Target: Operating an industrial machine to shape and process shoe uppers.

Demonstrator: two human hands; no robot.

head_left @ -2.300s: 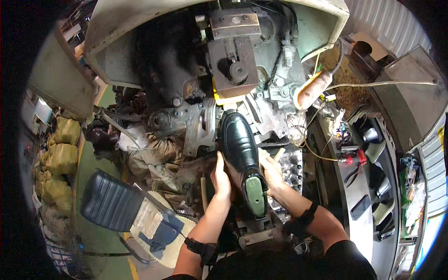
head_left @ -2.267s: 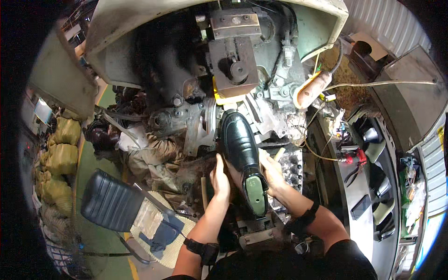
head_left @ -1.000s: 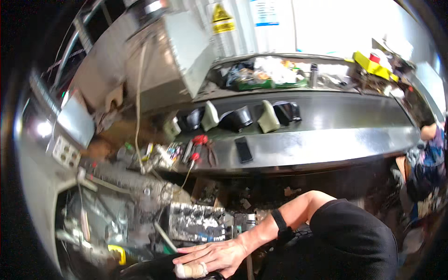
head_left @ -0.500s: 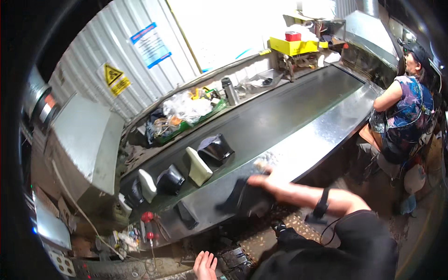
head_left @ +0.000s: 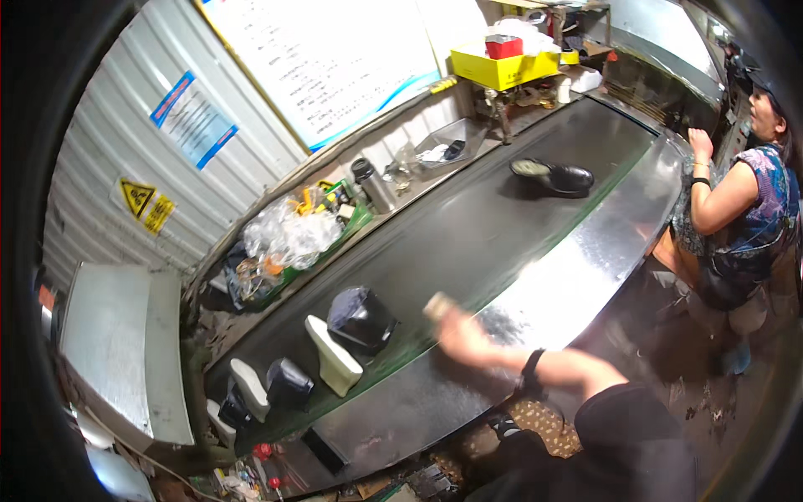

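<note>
Over the near edge of the dark conveyor belt (head_left: 468,226), my right hand (head_left: 462,335) is blurred and closed on a small pale, block-like thing (head_left: 437,306) that I cannot make out. Left of it on the belt stands a black shoe upper (head_left: 372,326) with grey lining. Beside that is a cream wedge sole (head_left: 335,356). Farther left come a smaller black upper (head_left: 289,383), another cream sole (head_left: 249,390) and more such parts. A black shoe (head_left: 569,179) with a pale inside lies on the right part of the belt. My left hand is out of view.
A shiny metal ledge (head_left: 535,293) runs along the belt, with a black flat pad (head_left: 324,450) on its left. Behind stand a green bin (head_left: 293,272), a steel flask (head_left: 373,186) and a yellow box (head_left: 506,71). A co-worker (head_left: 740,197) is at the right end.
The dark thing under my right hand is gone from there. A black shoe now shows on the right part of the belt. My left hand has left the view; the view has shifted.
</note>
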